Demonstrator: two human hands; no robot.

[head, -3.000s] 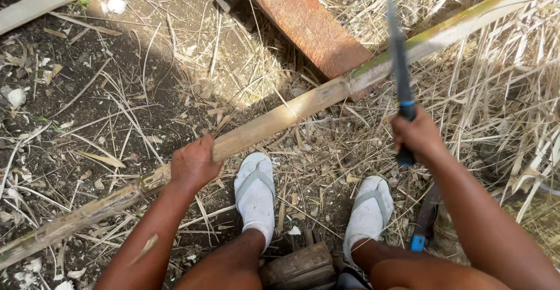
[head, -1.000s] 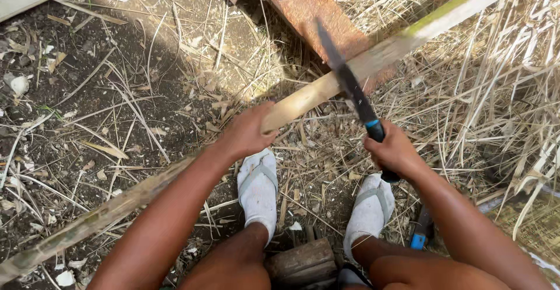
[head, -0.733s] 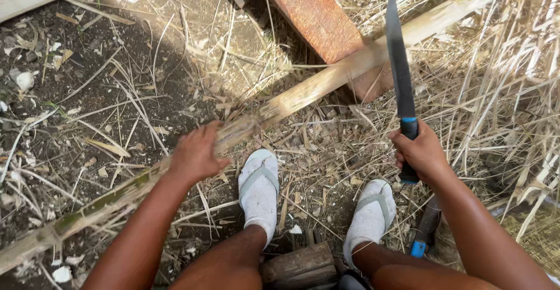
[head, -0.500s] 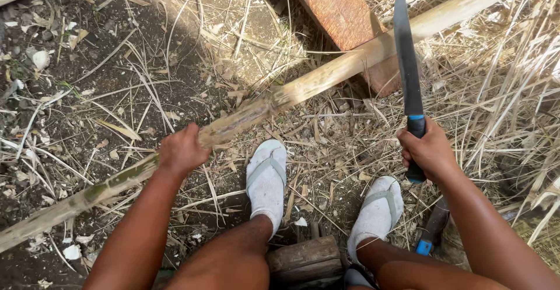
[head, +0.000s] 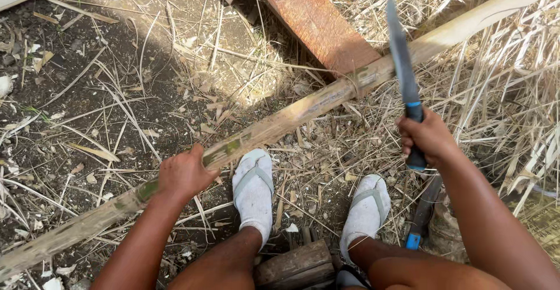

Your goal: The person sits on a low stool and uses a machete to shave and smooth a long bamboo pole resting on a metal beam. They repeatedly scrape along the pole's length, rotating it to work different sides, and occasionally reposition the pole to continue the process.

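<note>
Head view: machete (head: 401,62), bamboo pole (head: 303,110)

The bamboo pole (head: 303,109) runs out of frame at both ends. The left hand (head: 184,176) covers a stretch of it. The right hand (head: 426,138) hides most of the machete (head: 399,57) handle. A second blue-ended tool (head: 421,214) lies partly behind the right forearm.

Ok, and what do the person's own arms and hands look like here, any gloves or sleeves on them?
No gloves and no sleeves: the left hand and the right hand are bare, as are both forearms up to the picture's edge. No watch, ring, band or marking shows on either hand or arm. The fingers are uncovered too.
</note>
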